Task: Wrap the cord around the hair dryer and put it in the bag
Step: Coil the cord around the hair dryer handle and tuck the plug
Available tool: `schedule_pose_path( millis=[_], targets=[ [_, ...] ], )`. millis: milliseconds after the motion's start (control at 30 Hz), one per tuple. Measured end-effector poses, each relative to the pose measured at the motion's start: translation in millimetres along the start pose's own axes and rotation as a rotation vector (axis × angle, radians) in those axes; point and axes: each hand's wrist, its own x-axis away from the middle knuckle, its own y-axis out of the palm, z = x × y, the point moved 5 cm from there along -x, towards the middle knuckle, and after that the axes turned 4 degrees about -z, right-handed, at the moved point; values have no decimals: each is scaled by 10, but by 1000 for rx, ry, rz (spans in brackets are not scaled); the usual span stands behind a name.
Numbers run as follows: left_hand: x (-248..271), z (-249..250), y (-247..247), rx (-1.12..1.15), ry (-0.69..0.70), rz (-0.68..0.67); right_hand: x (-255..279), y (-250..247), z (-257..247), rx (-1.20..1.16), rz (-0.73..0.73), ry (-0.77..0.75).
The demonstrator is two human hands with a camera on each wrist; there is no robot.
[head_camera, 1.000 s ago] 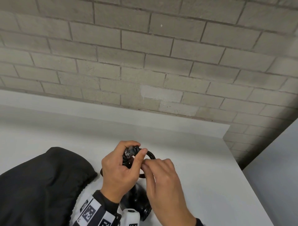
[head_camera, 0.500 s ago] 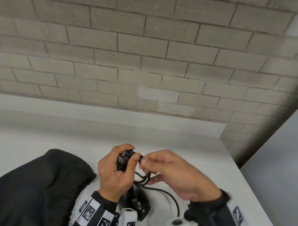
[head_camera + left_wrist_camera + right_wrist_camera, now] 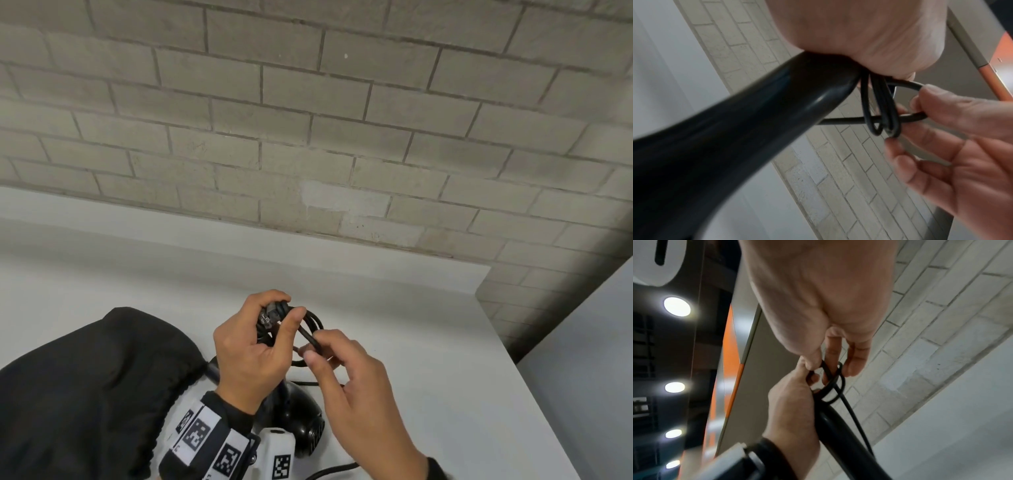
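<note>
Two hands (image 3: 253, 346) (image 3: 352, 383) gripping perhaps three cord loops (image 3: 882, 112).

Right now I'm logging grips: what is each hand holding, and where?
Left hand grips the hair dryer at its handle end, with cord loops; right hand pinches the cord's loose strand.

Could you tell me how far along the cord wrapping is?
Several loops of cord already sit at the dryer handle end, gripped by the left hand. The right hand pinches the next loop. Loose cord remains, and the bag still lies beside, dryer not inside.
</note>
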Motion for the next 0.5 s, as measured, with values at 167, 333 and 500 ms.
schedule_pose_path(
  millis=[167, 333, 500],
  targets=[
    [1, -4, 27, -20, -7, 17, -15, -174, -91, -320, -60, 218],
    [15, 42, 63, -52, 42, -8, 44, -180, 25, -1092, -192, 474],
    [-29, -38, 44, -21, -32, 30, 180, -76, 157, -551, -85, 107]
  ],
)
